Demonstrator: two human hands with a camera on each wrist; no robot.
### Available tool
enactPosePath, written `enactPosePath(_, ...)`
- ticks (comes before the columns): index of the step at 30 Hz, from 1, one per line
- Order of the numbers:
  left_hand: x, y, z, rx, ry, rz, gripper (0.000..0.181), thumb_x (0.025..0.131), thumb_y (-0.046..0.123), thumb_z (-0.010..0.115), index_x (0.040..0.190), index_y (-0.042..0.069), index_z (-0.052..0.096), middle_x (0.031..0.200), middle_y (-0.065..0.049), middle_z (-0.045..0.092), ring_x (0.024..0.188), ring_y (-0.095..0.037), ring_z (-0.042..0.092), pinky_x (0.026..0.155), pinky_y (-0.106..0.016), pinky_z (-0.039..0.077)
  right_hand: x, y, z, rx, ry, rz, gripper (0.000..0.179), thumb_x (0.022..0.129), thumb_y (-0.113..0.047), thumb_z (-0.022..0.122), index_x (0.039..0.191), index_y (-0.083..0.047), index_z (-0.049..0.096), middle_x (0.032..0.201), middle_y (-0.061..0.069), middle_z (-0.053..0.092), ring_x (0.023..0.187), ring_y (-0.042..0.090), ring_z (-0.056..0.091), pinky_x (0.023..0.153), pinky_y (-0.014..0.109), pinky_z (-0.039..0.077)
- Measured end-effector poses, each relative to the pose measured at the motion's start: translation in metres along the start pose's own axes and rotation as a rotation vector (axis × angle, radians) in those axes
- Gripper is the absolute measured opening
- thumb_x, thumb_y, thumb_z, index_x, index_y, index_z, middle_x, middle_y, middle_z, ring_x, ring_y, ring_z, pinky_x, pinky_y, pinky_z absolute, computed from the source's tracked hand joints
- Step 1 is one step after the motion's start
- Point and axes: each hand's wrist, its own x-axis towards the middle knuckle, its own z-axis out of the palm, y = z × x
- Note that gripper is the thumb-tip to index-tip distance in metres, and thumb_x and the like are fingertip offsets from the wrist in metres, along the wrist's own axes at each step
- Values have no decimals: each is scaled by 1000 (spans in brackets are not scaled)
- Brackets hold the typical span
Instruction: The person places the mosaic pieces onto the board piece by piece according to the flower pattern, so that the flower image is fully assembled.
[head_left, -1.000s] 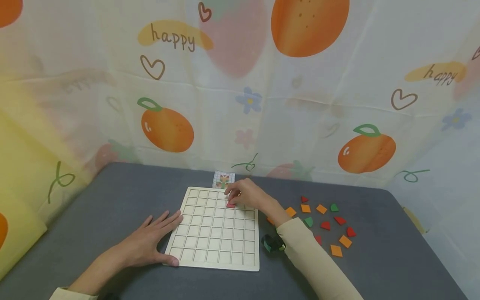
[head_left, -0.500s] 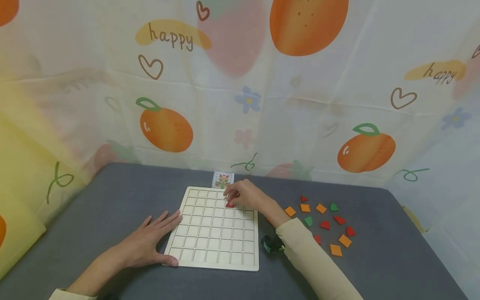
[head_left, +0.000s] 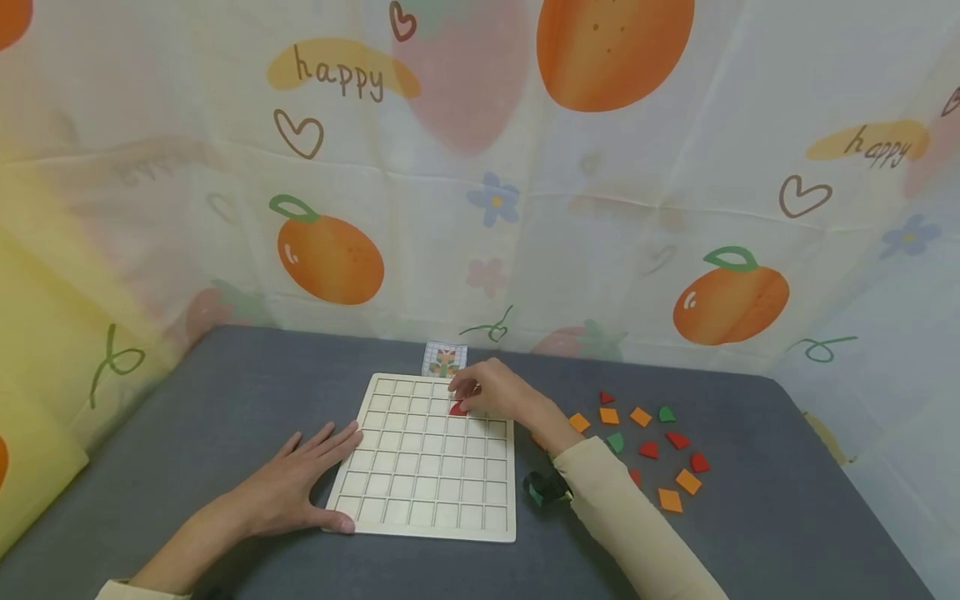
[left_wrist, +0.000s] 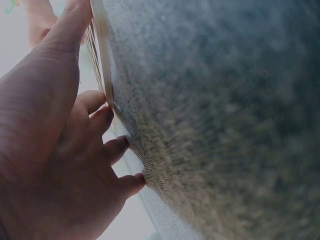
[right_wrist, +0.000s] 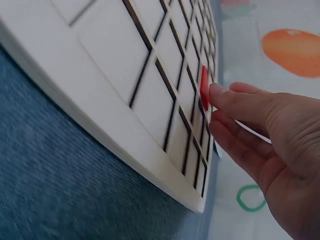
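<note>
A pale board (head_left: pixel 422 462) with a grid of square cells lies flat on the dark grey table. My right hand (head_left: pixel 497 390) reaches over its far right part and pinches a small red tile (head_left: pixel 457 409) between thumb and fingers. The right wrist view shows this red tile (right_wrist: pixel 204 87) at the grid, with the thumb tip against it. At the board's left edge my left hand (head_left: pixel 296 479) lies spread, its fingertips and thumb on the rim. In the left wrist view its fingers (left_wrist: pixel 116 149) reach along the board's side.
Several loose orange tiles (head_left: pixel 670 500), red tiles (head_left: pixel 700 462) and green tiles (head_left: pixel 667 414) lie scattered right of the board. Behind it is a small picture card (head_left: pixel 443 359) with a printed pattern. A fruit-printed cloth (head_left: pixel 420 233) hangs behind the table.
The red tile shows turned slightly under the right fingertips, which stay over the same part of the board. The left hand has kept its place.
</note>
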Motion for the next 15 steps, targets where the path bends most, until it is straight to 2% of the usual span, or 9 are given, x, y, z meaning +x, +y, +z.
enactPosePath(10, 0, 1, 0, 0, 2, -1, 116, 64, 75, 70, 154, 12, 33, 159, -10, 29, 144, -45, 23, 106, -72, 11, -28, 17, -29, -40, 102, 46, 26, 89, -5, 71, 115, -1, 69, 103, 8, 70, 95, 20, 65, 84, 30, 53)
enactPosePath(15, 0, 1, -1, -4, -16, -14, 117, 64, 75, 69, 154, 12, 32, 160, -11, 28, 144, -45, 22, 107, -73, 10, -43, 32, -47, -77, 167, 15, 29, 87, -2, 71, 116, 2, 68, 103, 12, 71, 96, 25, 67, 85, 33, 54)
